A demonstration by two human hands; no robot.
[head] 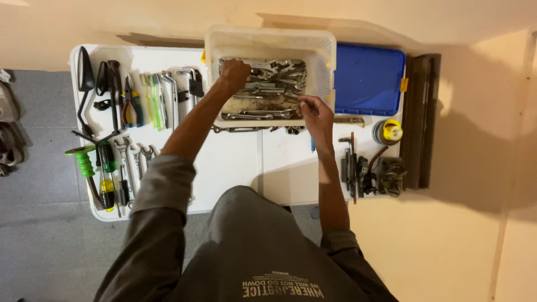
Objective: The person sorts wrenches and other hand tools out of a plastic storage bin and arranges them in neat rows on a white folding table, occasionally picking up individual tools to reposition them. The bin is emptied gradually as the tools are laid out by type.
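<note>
A white plastic bin (324, 50) stands at the back of a white table (235, 162) and holds several metal wrenches (268, 89). My left hand (234, 72) reaches into the bin's left side, fingers curled down onto the wrenches; whether it grips one is hidden. My right hand (314, 114) rests at the bin's near right edge, fingers bent over the rim by the wrenches there.
Pliers, hex keys and a dark mirror (85, 70) lie at the table's left, with wrenches and green-handled screwdrivers (103, 173) in front. A blue lid (366, 78), a yellow tape roll (390, 131) and dark metal parts (369, 168) sit at the right. Wrenches (240, 129) lie under the bin's near edge.
</note>
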